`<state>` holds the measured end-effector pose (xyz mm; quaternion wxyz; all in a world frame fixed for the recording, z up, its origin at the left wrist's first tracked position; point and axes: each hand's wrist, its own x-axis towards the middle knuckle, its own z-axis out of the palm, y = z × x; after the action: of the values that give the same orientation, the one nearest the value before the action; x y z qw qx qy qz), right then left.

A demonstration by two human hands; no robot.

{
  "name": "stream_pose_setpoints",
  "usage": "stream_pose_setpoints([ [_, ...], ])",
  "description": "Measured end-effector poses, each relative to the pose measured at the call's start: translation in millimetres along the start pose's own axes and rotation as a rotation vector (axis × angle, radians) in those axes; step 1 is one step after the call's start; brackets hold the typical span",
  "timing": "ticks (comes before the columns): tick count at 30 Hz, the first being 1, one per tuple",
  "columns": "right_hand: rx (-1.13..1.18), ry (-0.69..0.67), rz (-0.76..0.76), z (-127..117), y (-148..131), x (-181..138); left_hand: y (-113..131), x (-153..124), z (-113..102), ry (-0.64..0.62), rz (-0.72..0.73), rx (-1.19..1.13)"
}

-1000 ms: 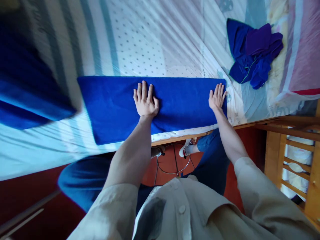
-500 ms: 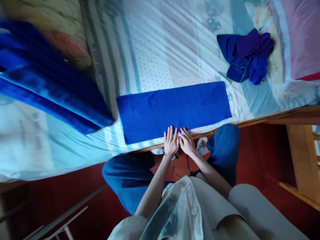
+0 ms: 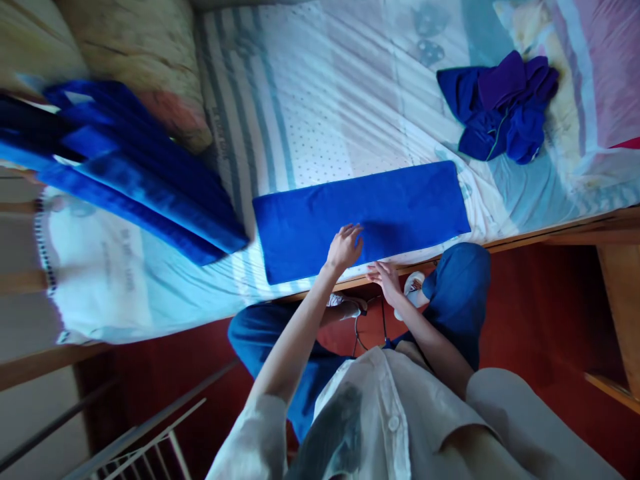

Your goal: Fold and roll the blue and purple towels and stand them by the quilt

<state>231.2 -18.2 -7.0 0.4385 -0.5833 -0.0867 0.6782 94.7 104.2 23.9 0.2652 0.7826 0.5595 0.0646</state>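
A blue cloth (image 3: 310, 220), perhaps a towel, lies flat as a long rectangle along the bed's near edge. Over its front part hovers my left hand (image 3: 345, 248), fingers loosely bent and nothing in them; a dark shadow falls on the fabric beside it. My right hand (image 3: 386, 279) is at the bed edge, just in front of the cloth, with its fingers stretched out and holding nothing. Left of the cloth, a stack of folded blue cloths (image 3: 150, 180) rests on the bed.
A crumpled heap of blue and purple cloth (image 3: 500, 110) lies on the patterned bed sheet (image 3: 345, 87) at right. Pillows (image 3: 145, 53) are at the far left. A wooden bed rail (image 3: 560, 233) runs along the front, and a white metal rack (image 3: 170, 447) stands at lower left.
My hands have parted. The left has lifted and moved forward over the blue cloth, while the right has drawn back slightly to the right. The view has turned a little leftward.
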Motion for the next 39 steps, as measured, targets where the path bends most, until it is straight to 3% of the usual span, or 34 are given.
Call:
stream_pose_setpoints([
  [7, 0.131, 0.057, 0.047, 11.9, -7.8, 5.0, -13.0, 98.4, 14.0, -0.169, -0.052, 0.062],
  [12, 0.254, 0.146, 0.079, 12.4, -8.7, 16.2, -28.7, 159.5, 15.4, -0.151, -0.085, 0.013],
  [16, 0.300, 0.174, 0.122, 12.1, -5.3, 20.8, -30.8, 185.0, 18.5, -0.121, -0.100, 0.012],
  [24, 0.387, 0.187, 0.152, 14.5, -5.9, 19.0, -20.3, 209.1, 18.1, -0.036, -0.224, 0.058],
  [29, 0.421, 0.194, 0.153, 13.5, -5.4, 18.6, -15.1, 208.3, 8.9, -0.015, -0.309, 0.045],
  [34, 0.371, 0.196, 0.095, 10.4, -3.3, 12.4, -2.1, 189.4, -17.3, 0.045, -0.313, 0.017],
  [39, 0.185, 0.192, -0.045, 1.6, -8.5, -4.1, 16.4, 158.7, -57.5, 0.191, -0.258, -0.070],
])
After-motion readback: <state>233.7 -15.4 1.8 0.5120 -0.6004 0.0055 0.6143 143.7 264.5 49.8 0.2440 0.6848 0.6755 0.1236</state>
